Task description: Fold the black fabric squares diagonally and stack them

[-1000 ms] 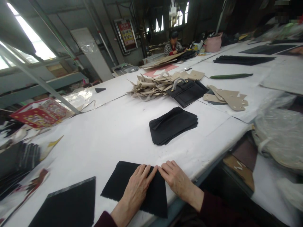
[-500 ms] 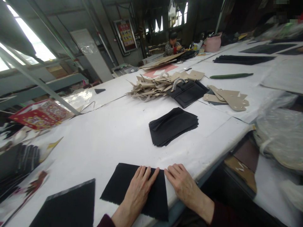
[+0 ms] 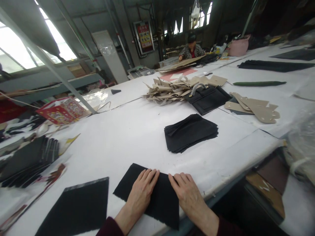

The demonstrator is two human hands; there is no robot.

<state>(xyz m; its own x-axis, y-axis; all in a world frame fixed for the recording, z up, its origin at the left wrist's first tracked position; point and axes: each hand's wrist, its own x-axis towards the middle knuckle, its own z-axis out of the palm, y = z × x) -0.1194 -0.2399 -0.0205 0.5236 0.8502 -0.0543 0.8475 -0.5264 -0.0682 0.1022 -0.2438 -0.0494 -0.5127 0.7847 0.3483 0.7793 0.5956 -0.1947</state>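
Under my hands a black fabric piece (image 3: 163,205) lies flat at the table's near edge. My left hand (image 3: 142,188) rests palm down on it, fingers stretched toward its far edge. On the far right part of the same piece are the fingertips of my right hand (image 3: 187,190), extended and slightly bent; its thumb is hidden. To the left lies a second black piece (image 3: 78,206) with a grey strip along its far edge. A loose stack of black pieces (image 3: 192,132) sits just beyond my hands.
Farther back on the white table (image 3: 118,137) are a black handbag (image 3: 209,98), a heap of beige pieces (image 3: 169,90), beige straps (image 3: 256,106) and a long green object (image 3: 259,84). Dark pieces (image 3: 29,157) are piled at left. A person (image 3: 192,50) sits at the far end.
The view has swung left, so the table contents appear farther right. My right hand has come onto the fabric's far edge, and my left hand's fingers have drawn closer together.
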